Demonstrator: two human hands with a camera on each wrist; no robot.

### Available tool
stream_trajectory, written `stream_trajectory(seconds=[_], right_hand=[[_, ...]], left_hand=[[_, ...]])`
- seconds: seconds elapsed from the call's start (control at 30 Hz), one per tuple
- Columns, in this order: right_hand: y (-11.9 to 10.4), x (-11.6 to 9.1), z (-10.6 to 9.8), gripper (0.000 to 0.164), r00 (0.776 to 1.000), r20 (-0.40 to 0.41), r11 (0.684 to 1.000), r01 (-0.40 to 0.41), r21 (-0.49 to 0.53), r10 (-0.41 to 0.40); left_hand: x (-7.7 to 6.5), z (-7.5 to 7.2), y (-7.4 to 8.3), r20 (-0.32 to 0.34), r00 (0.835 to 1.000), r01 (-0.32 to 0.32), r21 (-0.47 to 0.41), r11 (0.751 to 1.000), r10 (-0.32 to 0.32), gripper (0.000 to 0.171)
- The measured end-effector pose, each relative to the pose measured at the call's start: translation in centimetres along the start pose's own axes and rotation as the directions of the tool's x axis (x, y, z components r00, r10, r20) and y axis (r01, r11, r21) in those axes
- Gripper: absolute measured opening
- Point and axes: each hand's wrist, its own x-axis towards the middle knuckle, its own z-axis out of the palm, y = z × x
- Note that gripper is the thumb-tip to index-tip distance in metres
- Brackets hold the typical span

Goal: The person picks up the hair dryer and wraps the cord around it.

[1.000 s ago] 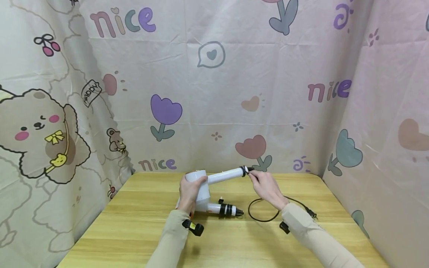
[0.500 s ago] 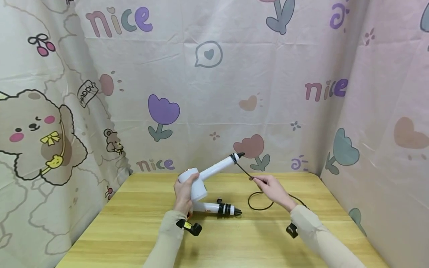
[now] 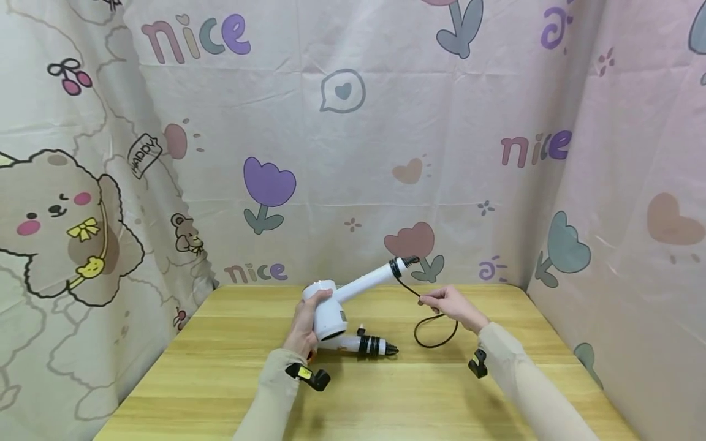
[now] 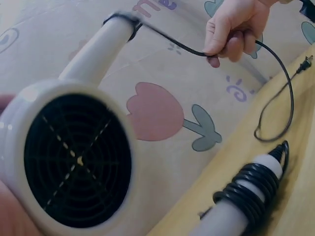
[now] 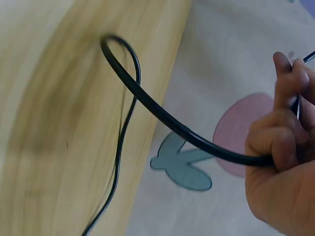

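My left hand (image 3: 301,324) grips a white hair dryer (image 3: 326,313) round its barrel, above the table. The dryer's handle slants up to the right, with black cord (image 3: 395,268) wrapped near its end. In the left wrist view the barrel's round dark grille (image 4: 78,162) faces the camera. My right hand (image 3: 455,308) pinches the cord a short way off the handle, and the stretch between is fairly taut. From that hand a loose loop of cord (image 5: 187,135) hangs down. Below lies a second white hair dryer (image 3: 344,343), its cord wound round its handle; its barrel is mostly hidden.
The wooden table (image 3: 386,404) carries the second dryer and the cord's tail. In the left wrist view the plug (image 4: 306,64) lies near the table's edge. Printed cloth (image 3: 331,153) hangs behind and at both sides.
My right hand has swung from the handle's end down and right, drawing out the cord. More cord wraps show on the handle. My left hand has tilted the dryer, handle end higher.
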Motion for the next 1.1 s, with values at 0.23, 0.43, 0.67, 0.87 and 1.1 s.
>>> stream_trajectory(seconds=[0.23, 0.43, 0.67, 0.87, 1.1], right_hand=[[-0.8, 1.2, -1.0, 0.019, 0.988, -0.153, 0.992, 0.013, -0.125, -0.032], [-2.2, 1.4, -0.8, 0.023, 0.982, -0.159, 0.976, 0.064, -0.207, -0.098], [-4.4, 0.5, 0.3, 0.023, 0.953, -0.217, 0.929, 0.125, -0.349, -0.21], [-5.6, 0.1, 1.3, 0.022, 0.934, -0.224, 0.898, 0.172, -0.406, -0.28], [-5.8, -0.5, 2.5, 0.012, 0.866, -0.249, 0.827, 0.273, -0.492, -0.434]], left_hand=[[-0.4, -0.4, -1.0, 0.174, 0.98, 0.08, 0.11, 0.991, -0.099, 0.062], [-0.5, -1.3, -1.1, 0.256, 0.961, 0.055, 0.211, 0.976, -0.109, 0.063], [-0.4, -1.9, -0.8, 0.245, 0.969, -0.062, 0.359, 0.931, -0.029, 0.064], [-0.2, -2.1, -0.6, 0.214, 0.977, -0.103, 0.429, 0.898, 0.01, 0.069], [-0.5, -1.7, -0.1, 0.153, 0.986, -0.131, 0.485, 0.864, 0.064, 0.075]])
